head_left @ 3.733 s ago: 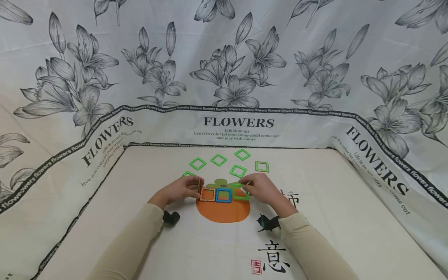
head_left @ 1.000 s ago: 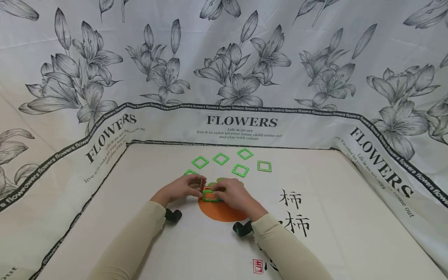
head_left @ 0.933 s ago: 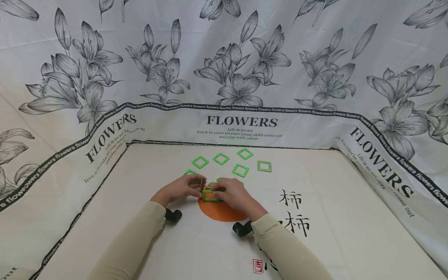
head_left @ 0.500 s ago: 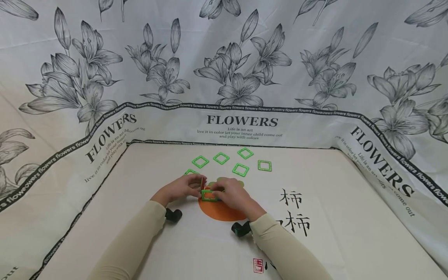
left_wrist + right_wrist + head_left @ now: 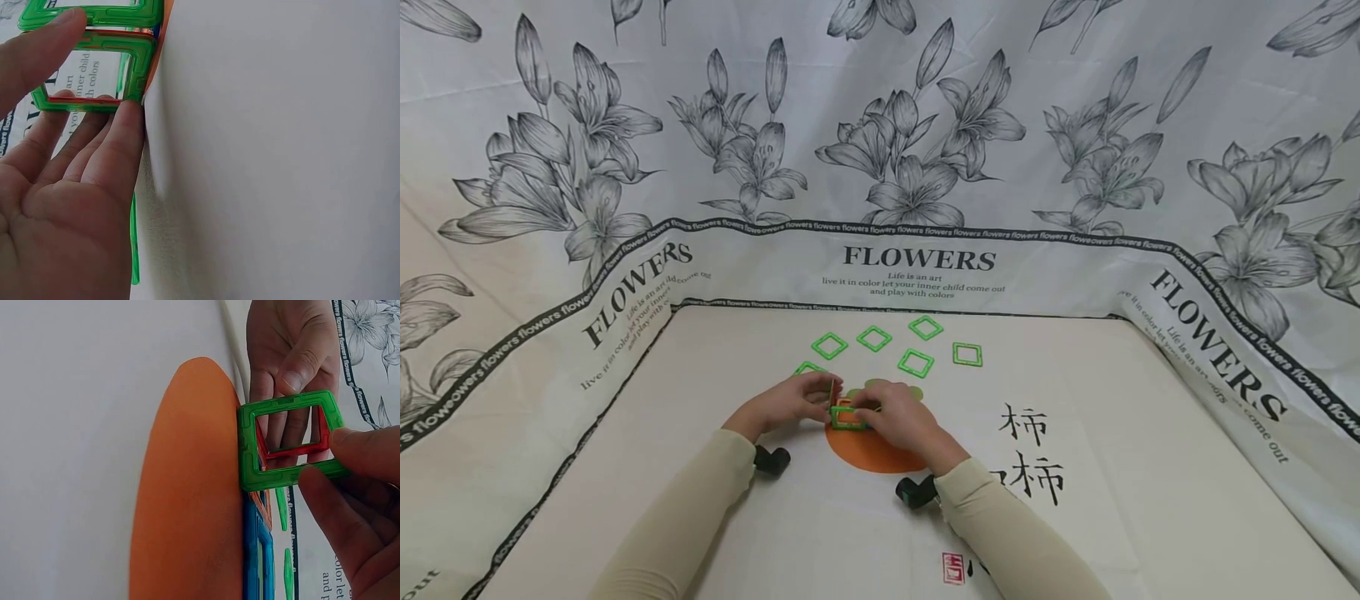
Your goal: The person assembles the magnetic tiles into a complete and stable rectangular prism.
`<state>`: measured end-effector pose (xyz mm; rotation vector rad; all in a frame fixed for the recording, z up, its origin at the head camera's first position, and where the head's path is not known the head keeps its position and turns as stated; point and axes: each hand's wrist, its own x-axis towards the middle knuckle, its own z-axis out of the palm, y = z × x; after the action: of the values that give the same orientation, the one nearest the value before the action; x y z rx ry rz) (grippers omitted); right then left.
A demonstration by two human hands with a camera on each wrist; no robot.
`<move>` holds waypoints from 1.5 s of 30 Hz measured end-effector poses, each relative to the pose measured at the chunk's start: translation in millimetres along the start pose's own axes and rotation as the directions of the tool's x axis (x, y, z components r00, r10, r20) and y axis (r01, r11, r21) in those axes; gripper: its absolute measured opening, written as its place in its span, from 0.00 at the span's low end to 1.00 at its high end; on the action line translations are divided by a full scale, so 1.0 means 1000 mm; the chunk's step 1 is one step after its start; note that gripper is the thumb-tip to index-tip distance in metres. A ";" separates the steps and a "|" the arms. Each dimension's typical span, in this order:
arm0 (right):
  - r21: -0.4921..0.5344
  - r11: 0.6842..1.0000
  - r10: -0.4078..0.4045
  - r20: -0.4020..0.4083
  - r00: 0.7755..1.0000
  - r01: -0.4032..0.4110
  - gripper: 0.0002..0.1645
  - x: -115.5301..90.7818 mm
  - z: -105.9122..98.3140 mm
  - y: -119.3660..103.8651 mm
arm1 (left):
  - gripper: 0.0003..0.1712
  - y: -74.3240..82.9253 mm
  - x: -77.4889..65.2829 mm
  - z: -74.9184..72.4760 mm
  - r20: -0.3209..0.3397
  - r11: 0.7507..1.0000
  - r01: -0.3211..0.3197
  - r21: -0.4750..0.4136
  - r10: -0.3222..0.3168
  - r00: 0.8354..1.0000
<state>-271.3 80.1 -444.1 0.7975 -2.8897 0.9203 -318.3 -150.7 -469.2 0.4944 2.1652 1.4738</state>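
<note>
My right hand [image 5: 898, 417] pinches a green square magnetic tile [image 5: 247, 450] between thumb and fingers. It stands upright at the near side of a flat orange tile [image 5: 844, 402]. At the left side stands a red magnetic tile [image 5: 294, 450], which my left hand [image 5: 786, 407] holds, its fingers outside the frame and its thumb near the green tile's edge. Through the green frame, the right wrist view shows the red one and the left fingers. A blue tile [image 5: 250, 537] lies beside the orange one, mostly hidden by my right hand in the head view.
Several green square tiles [image 5: 874, 339] lie loose behind the hands. Beneath the work is a cloth with a printed orange persimmon [image 5: 880, 454], dark characters [image 5: 1037, 479] and a red seal print [image 5: 952, 568]. Flower-printed fabric [image 5: 917, 258] rises at the back and sides.
Since the oldest frame, my right hand has moved left, bringing the green tile from the row's right end to upright before the orange tile. Over the last second both hands stay almost still.
</note>
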 end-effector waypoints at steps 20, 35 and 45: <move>-0.031 0.999 -0.040 -0.007 0.999 0.039 0.09 0.000 -0.001 -0.001 | 0.38 0.003 -0.001 0.001 -0.019 0.999 0.007 0.038 -0.007 1.000; -0.034 0.998 -0.045 0.009 0.999 0.046 0.08 0.001 -0.001 -0.001 | 0.34 0.000 -0.001 0.001 -0.072 0.988 0.013 0.156 -0.001 0.997; 0.054 0.997 -0.056 0.018 0.998 0.055 0.06 0.002 -0.009 0.006 | 0.32 0.001 -0.001 0.002 -0.077 0.989 0.031 0.146 -0.020 0.997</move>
<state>-277.1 88.3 -439.7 0.8912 -2.8547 0.9929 -316.3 -149.9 -468.9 0.4662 2.3423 1.3456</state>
